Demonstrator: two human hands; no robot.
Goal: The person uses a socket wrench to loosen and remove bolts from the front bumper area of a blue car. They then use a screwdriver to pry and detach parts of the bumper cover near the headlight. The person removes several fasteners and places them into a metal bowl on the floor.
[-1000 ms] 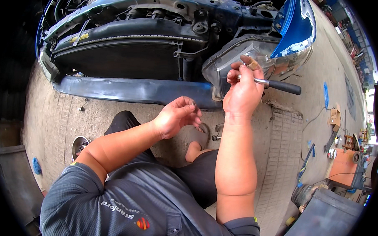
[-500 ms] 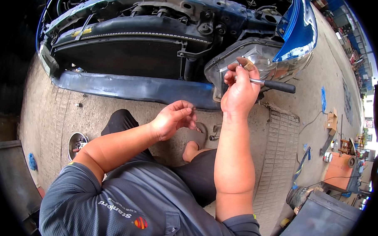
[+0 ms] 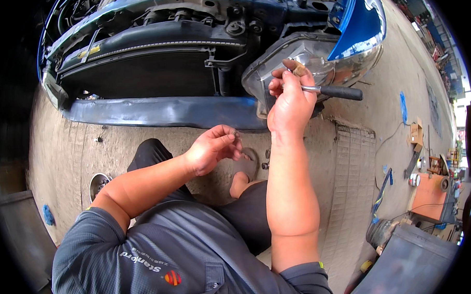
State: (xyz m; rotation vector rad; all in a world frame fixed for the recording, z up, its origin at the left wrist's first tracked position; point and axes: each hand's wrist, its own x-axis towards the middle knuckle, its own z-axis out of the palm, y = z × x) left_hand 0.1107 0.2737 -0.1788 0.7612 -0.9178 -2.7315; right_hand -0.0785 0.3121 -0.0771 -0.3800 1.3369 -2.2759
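Observation:
My right hand (image 3: 291, 106) is raised before the headlight (image 3: 315, 56) and closed around a hand tool with a black grip (image 3: 341, 92) and a silver shank. The tool points rightward; its other end is hidden in my fingers. A tan band (image 3: 297, 68) wraps one finger of this hand. Lower and to the left, my left hand (image 3: 212, 150) pinches a small dark piece (image 3: 236, 134), too small to name. Beyond both hands lies the car's open front, with a dark radiator (image 3: 139, 75) and a blue-black bumper beam (image 3: 167, 112).
A blue fender (image 3: 363, 31) juts out at upper right. On the concrete stand a metal bowl (image 3: 93, 179) of small parts at left and small metal pieces (image 3: 265, 165) by my foot. A floor grate (image 3: 352, 153) and an orange box (image 3: 429, 194) are at right.
The view has shifted slightly, so the car sits higher and a little further left. Both hands keep their holds; my right hand appears slightly further left and higher.

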